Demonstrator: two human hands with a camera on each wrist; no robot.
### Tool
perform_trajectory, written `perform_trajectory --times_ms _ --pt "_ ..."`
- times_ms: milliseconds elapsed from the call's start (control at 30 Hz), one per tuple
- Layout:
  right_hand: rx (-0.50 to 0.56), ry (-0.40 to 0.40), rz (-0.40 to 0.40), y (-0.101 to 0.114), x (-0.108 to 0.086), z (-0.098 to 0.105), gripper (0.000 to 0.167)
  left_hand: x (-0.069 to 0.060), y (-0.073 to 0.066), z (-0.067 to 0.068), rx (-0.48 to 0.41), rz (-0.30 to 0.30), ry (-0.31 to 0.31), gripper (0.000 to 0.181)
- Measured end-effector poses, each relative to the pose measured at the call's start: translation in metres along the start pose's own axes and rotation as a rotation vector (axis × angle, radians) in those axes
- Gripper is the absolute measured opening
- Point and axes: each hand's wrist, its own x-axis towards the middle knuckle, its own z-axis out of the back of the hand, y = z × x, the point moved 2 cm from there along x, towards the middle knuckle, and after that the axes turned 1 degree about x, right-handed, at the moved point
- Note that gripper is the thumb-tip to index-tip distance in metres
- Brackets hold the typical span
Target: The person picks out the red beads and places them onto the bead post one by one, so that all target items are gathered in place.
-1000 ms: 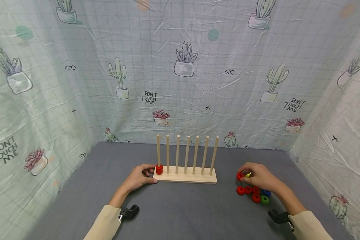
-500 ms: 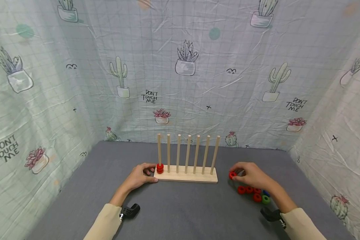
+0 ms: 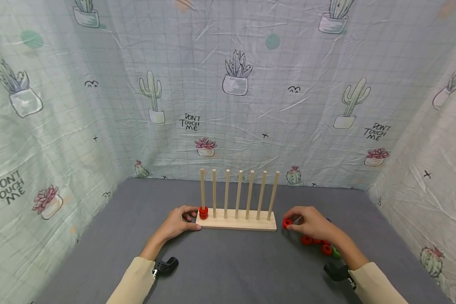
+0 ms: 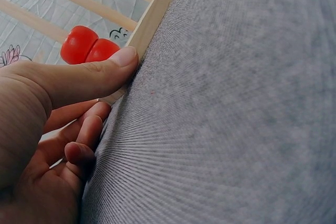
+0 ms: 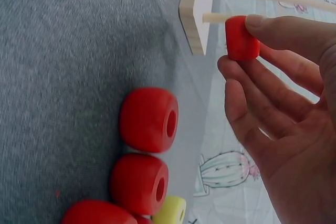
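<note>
A wooden base [image 3: 235,225] carries several upright pegs in a row. Two red beads [image 3: 203,213] are stacked on its leftmost peg. The left hand [image 3: 176,223] grips the base's left end, with the thumb along the front edge, as the left wrist view also shows beside the red beads [image 4: 79,44]. Between thumb and fingertips the right hand [image 3: 312,223] pinches a red bead [image 3: 287,223], just off the base's right end. In the right wrist view this pinched bead [image 5: 241,38] appears side-on, near the wooden base [image 5: 195,9].
Loose red beads [image 3: 306,240] lie on the grey cloth under and in front of the right hand, with a green bead [image 3: 336,252] and a partly hidden blue one. The right wrist view shows a yellow bead [image 5: 170,211] too. A patterned curtain [image 3: 235,118] stands behind.
The right hand has moved left, away from the loose beads and towards the base, carrying the red bead. The left hand keeps its grip on the base.
</note>
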Motion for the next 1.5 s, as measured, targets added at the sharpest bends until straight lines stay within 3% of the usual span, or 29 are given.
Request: perform_trajectory --times_ms 1500 --pt "0.016 0.049 0.168 0.061 0.045 -0.018 0.028 0.002 0.004 -0.002 0.014 0.001 0.002 0.067"
